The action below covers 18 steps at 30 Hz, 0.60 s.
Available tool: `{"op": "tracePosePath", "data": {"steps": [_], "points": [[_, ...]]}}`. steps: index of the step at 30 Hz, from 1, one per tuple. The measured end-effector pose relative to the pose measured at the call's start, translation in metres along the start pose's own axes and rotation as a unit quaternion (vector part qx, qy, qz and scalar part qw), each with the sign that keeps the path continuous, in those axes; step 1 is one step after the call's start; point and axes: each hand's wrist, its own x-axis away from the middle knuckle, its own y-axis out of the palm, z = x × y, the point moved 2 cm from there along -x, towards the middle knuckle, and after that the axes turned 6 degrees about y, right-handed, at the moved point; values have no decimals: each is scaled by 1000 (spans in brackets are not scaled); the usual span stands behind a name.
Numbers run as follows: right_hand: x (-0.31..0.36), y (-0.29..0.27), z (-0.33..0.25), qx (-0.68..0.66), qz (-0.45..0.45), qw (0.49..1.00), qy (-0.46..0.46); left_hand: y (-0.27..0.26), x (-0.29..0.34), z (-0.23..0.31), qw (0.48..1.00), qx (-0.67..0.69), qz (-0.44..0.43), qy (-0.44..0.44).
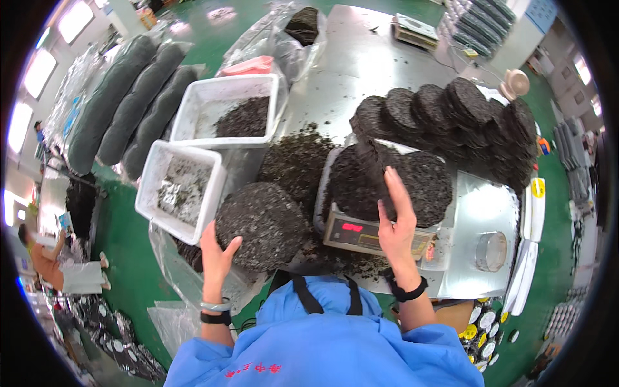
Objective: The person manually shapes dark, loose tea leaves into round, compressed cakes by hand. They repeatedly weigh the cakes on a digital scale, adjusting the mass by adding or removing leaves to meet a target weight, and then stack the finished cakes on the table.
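Observation:
My left hand grips the near left edge of a round, dark dried seaweed cake, its thumb lying on top. Above the digital scale, my right hand has its fingers against another dried seaweed cake, which is tilted up almost edge-on. Part of that cake's grip is hidden behind the fingers. Two more flat seaweed cakes lie side by side in a white tray on the scale. The scale's red display glows below them.
Stacked seaweed cakes stand behind the scale to the right. Two white bins with seaweed scraps sit at left, beside a loose seaweed pile. A clear round container stands on the metal table. Another scale is farther back.

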Motion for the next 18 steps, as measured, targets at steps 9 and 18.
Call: {"op": "tracePosePath", "data": {"steps": [9,18], "points": [[69,124,-28,97,-289,937,-171,4,3,34,991,-26,129,12],[76,142,-48,179,-316,912,-191,-17,-5,41,989,101,106,21]]}}
